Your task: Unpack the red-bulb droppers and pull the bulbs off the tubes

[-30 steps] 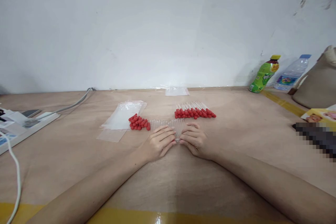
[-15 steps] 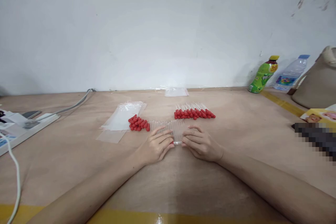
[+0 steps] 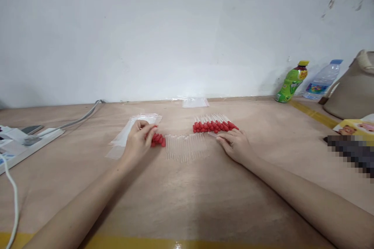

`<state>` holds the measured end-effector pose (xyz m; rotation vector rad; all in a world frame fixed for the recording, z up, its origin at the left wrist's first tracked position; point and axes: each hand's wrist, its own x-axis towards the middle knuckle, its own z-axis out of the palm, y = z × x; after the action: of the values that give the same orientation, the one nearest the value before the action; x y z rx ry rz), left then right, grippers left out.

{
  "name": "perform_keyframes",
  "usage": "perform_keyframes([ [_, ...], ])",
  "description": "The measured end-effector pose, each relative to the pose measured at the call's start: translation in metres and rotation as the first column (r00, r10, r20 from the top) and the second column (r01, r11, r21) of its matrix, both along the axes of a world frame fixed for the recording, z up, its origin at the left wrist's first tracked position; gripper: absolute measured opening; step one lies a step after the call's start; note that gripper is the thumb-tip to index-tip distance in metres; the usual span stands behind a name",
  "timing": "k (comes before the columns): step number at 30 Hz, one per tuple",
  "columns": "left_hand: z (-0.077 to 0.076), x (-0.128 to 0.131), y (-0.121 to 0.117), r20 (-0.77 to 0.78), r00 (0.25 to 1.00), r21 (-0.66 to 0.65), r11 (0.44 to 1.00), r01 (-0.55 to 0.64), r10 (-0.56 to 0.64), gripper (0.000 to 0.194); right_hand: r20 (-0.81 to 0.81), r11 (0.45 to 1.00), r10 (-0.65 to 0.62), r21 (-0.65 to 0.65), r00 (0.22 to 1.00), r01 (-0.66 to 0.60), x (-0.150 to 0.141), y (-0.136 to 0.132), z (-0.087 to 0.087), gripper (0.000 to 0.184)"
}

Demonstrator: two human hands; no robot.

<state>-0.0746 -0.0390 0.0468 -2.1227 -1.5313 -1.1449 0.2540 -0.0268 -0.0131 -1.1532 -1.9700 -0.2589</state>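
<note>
My left hand (image 3: 141, 140) is over the small pile of red rubber bulbs (image 3: 158, 140), fingertips pinched on a bulb whose red shows between them. My right hand (image 3: 236, 144) is closed on a thin clear dropper tube (image 3: 213, 134) pointing left; its other end is hidden in the fingers. Between the hands, several clear tubes (image 3: 186, 148) lie side by side in a row. Just beyond my right hand are several droppers with red bulbs (image 3: 214, 123), bulbs toward me and clear stems toward the wall.
Clear zip bags (image 3: 121, 134) lie behind my left hand, and another bag (image 3: 195, 102) lies by the wall. A power strip (image 3: 43, 140) with cables is at the left. A green bottle (image 3: 292, 82), a water bottle (image 3: 323, 80) and a beige bag (image 3: 349, 89) stand at the back right.
My hands have parted from the middle, uncovering the tube row. My left hand has moved left to the loose bulbs, and my right hand has moved right and forward with a tube.
</note>
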Motion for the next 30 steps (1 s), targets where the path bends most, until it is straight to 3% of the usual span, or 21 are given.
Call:
perform_keyframes([
  [3,0.012,-0.015,0.017,0.002,0.992,-0.204,0.971,-0.122,0.125,0.031,0.006,0.995,-0.068,-0.074,0.998,0.068,-0.003,0.0,-0.003,0.021],
  [5,0.016,-0.022,0.023,-0.012,0.99,-0.333,0.933,-0.134,0.138,0.032,0.001,0.991,-0.094,-0.091,0.996,0.094,-0.004,-0.001,-0.004,0.021],
  [8,0.018,-0.022,0.024,0.044,0.996,-0.441,0.896,-0.05,0.077,0.033,-0.001,0.987,-0.114,-0.11,0.994,0.113,-0.006,0.0,-0.004,0.021],
  [13,0.02,0.001,0.014,0.133,0.991,-0.498,0.865,0.058,0.011,0.027,-0.013,0.988,-0.126,-0.089,0.992,0.124,-0.01,-0.001,-0.002,0.016],
  [17,0.021,0.013,0.013,0.104,0.994,-0.615,0.784,0.088,-0.03,0.023,-0.009,0.994,-0.086,-0.064,0.996,0.085,-0.015,-0.001,0.0,0.014],
  [23,0.021,0.006,0.019,-0.214,0.976,-0.423,0.895,-0.139,0.051,0.037,0.032,0.999,-0.009,-0.032,0.999,0.01,-0.019,-0.003,0.0,0.015],
  [30,0.03,0.004,0.018,-0.222,0.966,-0.389,0.897,-0.212,0.132,0.039,0.077,0.998,0.061,-0.03,0.995,-0.059,-0.021,-0.008,-0.001,0.018],
])
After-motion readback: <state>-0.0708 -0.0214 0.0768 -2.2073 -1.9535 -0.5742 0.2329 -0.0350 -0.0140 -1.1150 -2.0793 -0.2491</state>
